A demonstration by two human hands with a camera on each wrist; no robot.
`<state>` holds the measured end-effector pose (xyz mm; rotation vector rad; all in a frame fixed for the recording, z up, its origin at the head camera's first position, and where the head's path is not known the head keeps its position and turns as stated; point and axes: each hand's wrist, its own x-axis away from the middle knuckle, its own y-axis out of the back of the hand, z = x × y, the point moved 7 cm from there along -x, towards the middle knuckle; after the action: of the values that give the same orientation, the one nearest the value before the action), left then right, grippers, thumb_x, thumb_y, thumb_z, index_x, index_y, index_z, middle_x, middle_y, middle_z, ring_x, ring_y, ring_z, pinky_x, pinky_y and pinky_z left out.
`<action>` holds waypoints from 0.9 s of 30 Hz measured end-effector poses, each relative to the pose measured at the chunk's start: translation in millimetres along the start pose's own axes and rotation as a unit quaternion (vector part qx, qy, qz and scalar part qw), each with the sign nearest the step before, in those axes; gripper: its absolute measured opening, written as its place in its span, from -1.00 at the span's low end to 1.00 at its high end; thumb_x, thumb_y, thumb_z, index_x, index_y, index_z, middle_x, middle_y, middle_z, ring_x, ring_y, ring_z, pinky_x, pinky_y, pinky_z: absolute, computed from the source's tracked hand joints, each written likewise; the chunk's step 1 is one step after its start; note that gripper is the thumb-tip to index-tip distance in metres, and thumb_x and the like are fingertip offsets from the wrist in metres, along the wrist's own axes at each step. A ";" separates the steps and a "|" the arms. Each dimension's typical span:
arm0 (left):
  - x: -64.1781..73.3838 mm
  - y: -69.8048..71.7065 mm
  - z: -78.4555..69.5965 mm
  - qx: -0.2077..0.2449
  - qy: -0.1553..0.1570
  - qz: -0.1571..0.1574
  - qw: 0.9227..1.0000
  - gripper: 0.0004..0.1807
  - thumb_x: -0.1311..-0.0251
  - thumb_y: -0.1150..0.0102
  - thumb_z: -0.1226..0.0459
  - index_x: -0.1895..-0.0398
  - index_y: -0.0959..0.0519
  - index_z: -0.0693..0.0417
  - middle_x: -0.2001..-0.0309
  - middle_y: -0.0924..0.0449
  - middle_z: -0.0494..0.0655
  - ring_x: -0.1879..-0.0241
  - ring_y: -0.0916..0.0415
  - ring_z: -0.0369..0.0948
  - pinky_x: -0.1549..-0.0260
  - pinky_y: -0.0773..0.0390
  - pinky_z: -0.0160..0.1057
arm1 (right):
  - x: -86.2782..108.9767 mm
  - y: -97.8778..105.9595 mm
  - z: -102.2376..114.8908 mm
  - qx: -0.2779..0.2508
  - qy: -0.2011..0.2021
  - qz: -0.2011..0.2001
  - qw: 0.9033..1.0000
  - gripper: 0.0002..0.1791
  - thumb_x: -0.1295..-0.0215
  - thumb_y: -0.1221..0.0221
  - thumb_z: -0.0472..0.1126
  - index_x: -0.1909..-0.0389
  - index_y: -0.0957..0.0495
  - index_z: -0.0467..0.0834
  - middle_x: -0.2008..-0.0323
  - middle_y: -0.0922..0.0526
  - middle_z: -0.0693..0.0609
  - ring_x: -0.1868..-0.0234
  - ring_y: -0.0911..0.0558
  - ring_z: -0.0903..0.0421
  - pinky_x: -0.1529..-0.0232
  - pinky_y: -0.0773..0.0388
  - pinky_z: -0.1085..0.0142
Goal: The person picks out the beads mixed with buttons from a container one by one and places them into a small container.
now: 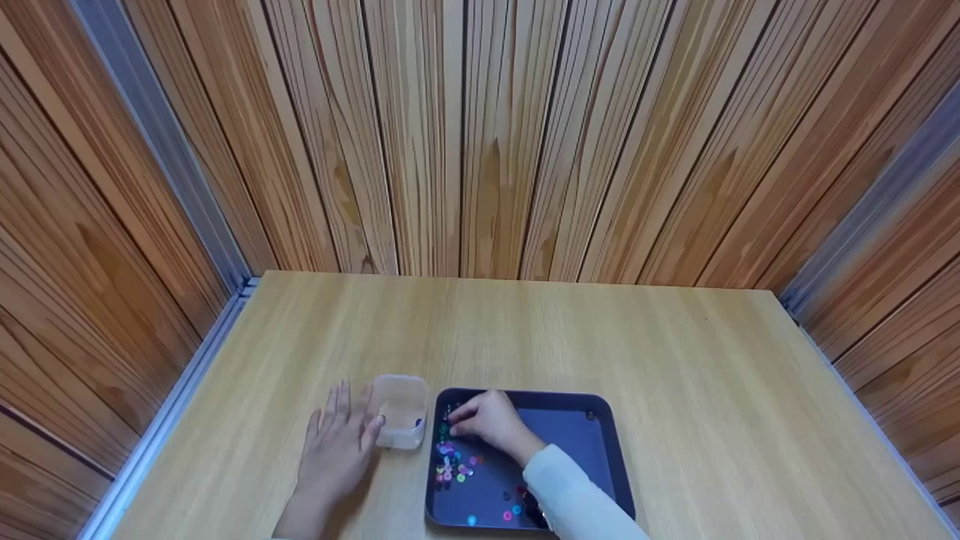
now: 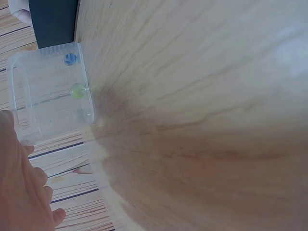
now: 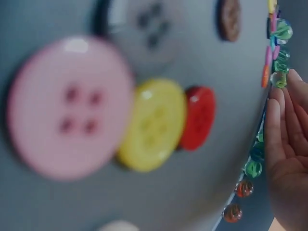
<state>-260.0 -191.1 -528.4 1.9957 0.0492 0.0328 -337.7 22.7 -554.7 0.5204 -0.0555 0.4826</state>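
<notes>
My left hand point(image 1: 334, 450) lies beside a clear plastic container point(image 1: 401, 411), fingers fairly straight, with the thumb and index finger at its left side. Inside, the left wrist view shows a blue marble point(image 2: 70, 59) and a yellow-green marble point(image 2: 78, 90). Over the left part of a dark tray point(image 1: 562, 457), my right hand point(image 1: 495, 424) reaches down among glass marbles along the tray's wall. Thumb and fingertips pinch a clear greenish marble point(image 3: 278, 79) in the right wrist view. Other green marbles point(image 3: 253, 168) lie close by.
Coloured buttons point(image 1: 454, 465) are scattered in the tray's left and front parts. Up close are a pink button point(image 3: 70, 108), a yellow button point(image 3: 153, 125) and a red button point(image 3: 198, 118). The wooden table point(image 1: 712, 397) meets wood-panelled walls point(image 1: 495, 150) at the back and sides.
</notes>
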 end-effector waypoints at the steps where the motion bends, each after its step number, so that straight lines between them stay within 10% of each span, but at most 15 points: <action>1: -0.1 -0.1 -0.2 0.000 0.001 0.001 1.000 -0.34 -0.38 0.40 -0.13 -0.47 0.08 -0.12 -0.48 0.34 0.13 -0.46 0.39 0.08 -0.34 0.28 0.24 | 0.1 -0.2 0.3 0.002 0.002 0.001 1.000 -0.84 0.04 -0.38 -0.26 0.35 -0.73 -0.06 0.38 -0.74 0.09 0.39 -0.65 0.25 0.38 -0.60 0.40; 16: -0.8 -2.2 0.2 -0.001 0.005 0.014 1.000 -0.25 -0.30 0.62 -0.27 -0.46 0.10 -0.16 -0.48 0.36 0.11 -0.46 0.42 0.07 -0.33 0.28 0.25 | 3.8 9.6 -5.4 -0.079 -0.023 0.000 0.997 -0.80 -0.05 -0.34 -0.14 0.27 -0.72 -0.07 0.31 -0.73 0.09 0.28 -0.68 0.21 0.19 -0.63 0.31; 27: 1.0 1.0 -0.6 -0.007 -0.010 -0.003 1.000 -0.31 -0.36 0.46 -0.18 -0.47 0.07 -0.09 -0.48 0.30 0.15 -0.46 0.36 0.09 -0.33 0.22 0.24 | 6.1 9.2 -3.6 -0.246 -0.071 0.006 0.967 -0.64 -0.05 -0.33 -0.11 0.12 -0.65 -0.19 0.18 -0.71 -0.04 0.11 -0.68 0.10 -0.03 -0.56 0.23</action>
<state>-259.0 -190.9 -527.2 1.9825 0.0414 0.0100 -336.8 34.1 -552.5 0.0653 -0.3083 0.4232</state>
